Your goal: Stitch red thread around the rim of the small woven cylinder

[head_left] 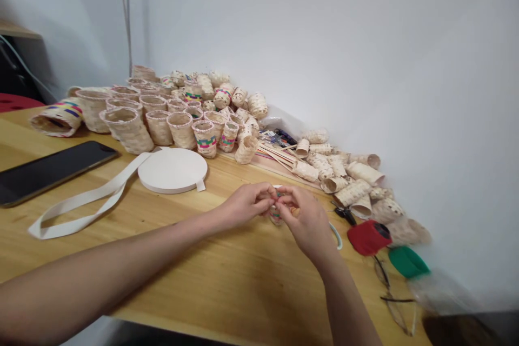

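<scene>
Your left hand (247, 204) and right hand (306, 221) meet over the wooden table (227, 275), fingers of both pinched on a small woven basket (277, 215), mostly hidden between them. Finished baskets (162, 113) crowd the wall behind a white tape roll (172, 171). It looks like mid-weave; the next tuck likely needs a steady pinch

Wooden table (227, 286) against white wall. Far left: cluster of upright woven baskets (158, 119), one striped basket (59, 117) lying on its side. Black phone (48, 170) face up near left edge. White tape roll (172, 170) flat, loose tail looped leftward. Right: woven tubes (344, 173) heaped; red spool (368, 237), green spool (407, 261), eyeglasses (395, 303)
</scene>
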`<state>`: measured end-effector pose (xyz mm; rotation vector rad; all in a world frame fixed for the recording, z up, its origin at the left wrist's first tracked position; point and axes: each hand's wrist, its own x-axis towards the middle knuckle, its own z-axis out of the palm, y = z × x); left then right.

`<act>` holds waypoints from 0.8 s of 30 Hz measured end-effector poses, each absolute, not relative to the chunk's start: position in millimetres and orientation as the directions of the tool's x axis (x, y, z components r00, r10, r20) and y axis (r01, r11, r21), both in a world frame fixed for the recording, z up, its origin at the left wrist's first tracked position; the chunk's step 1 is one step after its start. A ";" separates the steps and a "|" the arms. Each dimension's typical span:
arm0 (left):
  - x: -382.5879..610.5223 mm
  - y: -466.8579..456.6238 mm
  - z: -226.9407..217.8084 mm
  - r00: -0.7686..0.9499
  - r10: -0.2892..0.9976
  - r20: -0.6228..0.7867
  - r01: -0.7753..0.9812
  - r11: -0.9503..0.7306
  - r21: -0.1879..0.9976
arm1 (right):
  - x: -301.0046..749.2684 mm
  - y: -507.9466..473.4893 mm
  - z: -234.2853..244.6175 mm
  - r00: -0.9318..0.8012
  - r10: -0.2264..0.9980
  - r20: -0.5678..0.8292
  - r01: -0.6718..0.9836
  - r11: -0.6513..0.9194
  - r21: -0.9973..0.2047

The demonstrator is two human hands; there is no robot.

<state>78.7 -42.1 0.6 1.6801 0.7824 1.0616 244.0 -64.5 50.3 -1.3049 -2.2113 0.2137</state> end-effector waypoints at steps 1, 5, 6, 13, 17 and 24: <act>78.8 -42.4 1.3 0.410 0.865 0.288 0.036 -0.331 0.943 | 243.4 -64.0 49.8 -0.362 0.849 0.385 0.759 0.508 -0.407; 78.2 -40.1 0.3 0.354 0.892 0.280 0.064 -0.322 0.945 | 241.6 -61.8 47.2 -0.321 0.888 0.330 0.719 0.455 -0.525; 77.8 -38.9 -0.3 0.313 0.908 0.278 0.069 -0.313 0.947 | 241.3 -61.1 46.3 -0.311 0.899 0.309 0.695 0.437 -0.571; 73.2 -45.2 11.4 0.014 0.868 0.496 0.352 -0.468 0.810 | 238.5 -55.2 38.0 -0.253 0.907 0.336 0.629 0.419 -0.655; 74.0 -52.8 13.0 0.148 0.772 0.618 0.446 -0.609 0.655 | 239.6 -52.8 34.4 -0.258 0.890 0.376 0.634 0.449 -0.629; 77.5 -50.1 4.6 0.249 0.795 0.553 0.550 -0.586 0.595 | 242.5 -54.9 32.4 -0.274 0.876 0.397 0.645 0.473 -0.599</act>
